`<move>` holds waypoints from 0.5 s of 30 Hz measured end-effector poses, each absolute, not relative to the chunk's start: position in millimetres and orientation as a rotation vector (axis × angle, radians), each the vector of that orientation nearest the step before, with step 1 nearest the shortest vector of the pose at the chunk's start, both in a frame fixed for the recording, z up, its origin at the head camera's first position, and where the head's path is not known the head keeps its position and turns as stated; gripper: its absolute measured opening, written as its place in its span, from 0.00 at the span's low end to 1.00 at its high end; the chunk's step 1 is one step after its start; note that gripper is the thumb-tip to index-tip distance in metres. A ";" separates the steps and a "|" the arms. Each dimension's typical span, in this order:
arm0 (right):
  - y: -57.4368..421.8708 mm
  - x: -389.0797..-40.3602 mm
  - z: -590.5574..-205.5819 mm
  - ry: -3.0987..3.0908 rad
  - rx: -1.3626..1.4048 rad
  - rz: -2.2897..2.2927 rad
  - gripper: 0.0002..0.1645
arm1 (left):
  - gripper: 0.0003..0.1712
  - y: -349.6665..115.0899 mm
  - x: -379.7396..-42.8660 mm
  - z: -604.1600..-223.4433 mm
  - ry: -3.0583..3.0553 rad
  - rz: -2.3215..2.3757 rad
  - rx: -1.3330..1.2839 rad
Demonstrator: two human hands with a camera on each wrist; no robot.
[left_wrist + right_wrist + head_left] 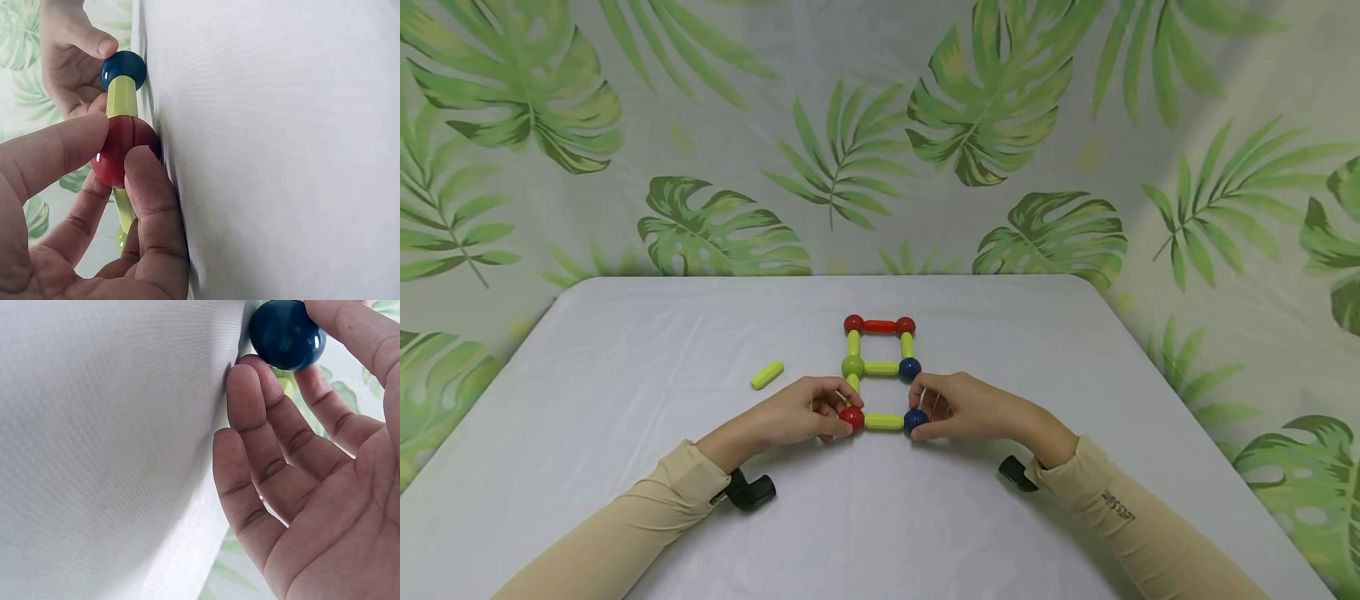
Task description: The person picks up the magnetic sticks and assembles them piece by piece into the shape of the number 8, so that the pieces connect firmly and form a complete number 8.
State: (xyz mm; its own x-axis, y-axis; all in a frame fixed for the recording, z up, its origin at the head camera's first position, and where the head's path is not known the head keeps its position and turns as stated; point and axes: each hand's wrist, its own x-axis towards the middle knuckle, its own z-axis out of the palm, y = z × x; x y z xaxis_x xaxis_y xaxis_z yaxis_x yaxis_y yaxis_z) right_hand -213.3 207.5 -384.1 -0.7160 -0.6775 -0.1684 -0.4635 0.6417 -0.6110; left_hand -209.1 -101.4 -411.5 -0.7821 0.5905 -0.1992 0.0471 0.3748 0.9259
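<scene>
My left hand pinches a glossy red ball at the near left corner of a ball-and-rod frame. With thumb and fingers, my right hand holds a dark blue ball at the near right corner. A yellow-green rod joins these two balls, also seen in the left wrist view between the blue ball and red ball. Farther back are a green ball and another blue ball, linked by a rod. My right fingers hide the space between the two blue balls.
A loose yellow-green rod lies left of the frame on the white table. Two red balls joined by a red rod form the frame's far end. A leaf-patterned cloth hangs behind the table.
</scene>
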 end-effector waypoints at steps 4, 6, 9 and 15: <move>209.0 -212.7 -384.3 2.477 -0.898 -0.775 0.22 | 0.19 -101.0 -208.8 -410.6 2.131 1.401 0.549; 209.9 -212.2 -384.0 2.475 -0.894 -0.780 0.21 | 0.19 -100.9 -208.4 -409.8 2.131 1.396 0.552; 211.2 -211.9 -384.2 2.468 -0.894 -0.790 0.21 | 0.18 -100.8 -207.7 -408.2 2.136 1.389 0.554; 215.1 -214.3 -383.8 2.470 -0.894 -0.804 0.18 | 0.18 -100.6 -206.9 -406.4 2.138 1.386 0.554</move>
State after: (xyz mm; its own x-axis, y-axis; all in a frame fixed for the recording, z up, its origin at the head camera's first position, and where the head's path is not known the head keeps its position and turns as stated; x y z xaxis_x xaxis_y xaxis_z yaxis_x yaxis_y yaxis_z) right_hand -214.3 215.1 -383.8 -0.7194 -0.6753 -0.1624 -0.4503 0.6315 -0.6311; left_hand -206.9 -100.6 -406.4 -0.7768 0.5948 -0.2068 0.0539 0.3900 0.9193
